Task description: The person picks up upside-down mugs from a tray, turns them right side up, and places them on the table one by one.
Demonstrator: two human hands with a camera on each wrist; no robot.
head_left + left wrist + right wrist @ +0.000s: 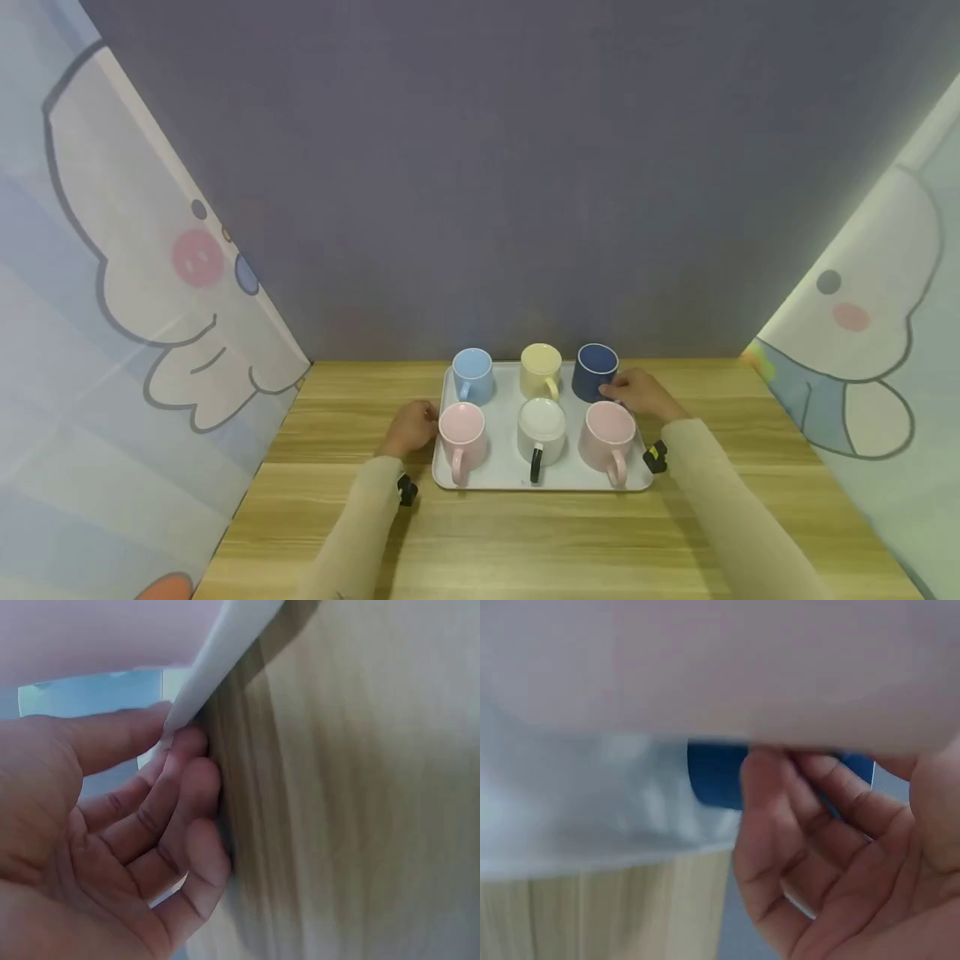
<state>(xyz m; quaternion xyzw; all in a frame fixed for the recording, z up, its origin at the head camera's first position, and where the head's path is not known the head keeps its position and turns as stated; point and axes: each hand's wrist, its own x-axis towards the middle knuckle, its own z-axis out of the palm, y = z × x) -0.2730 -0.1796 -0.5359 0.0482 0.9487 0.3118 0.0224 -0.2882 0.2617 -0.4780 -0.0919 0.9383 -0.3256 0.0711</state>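
Observation:
A white tray (501, 467) on the wooden table carries several mugs in two rows. My left hand (414, 427) pinches the tray's left rim, with thumb above and curled fingers below in the left wrist view. At the back right corner, my right hand (637, 393) holds the dark blue mug (595, 372) near its front right side; the mug's handle is hidden by the fingers. Beside it in the back row stand a yellow mug (540, 371) and a light blue mug (473, 375). A pink mug (705, 667) covers part of the right wrist view.
In the front row are a left pink mug (462, 437), a white mug (542, 427) with a black handle, and a right pink mug (606, 437). A grey panel (525, 183) rises behind the table (540, 542). Cartoon-printed curtains (142, 275) flank both sides.

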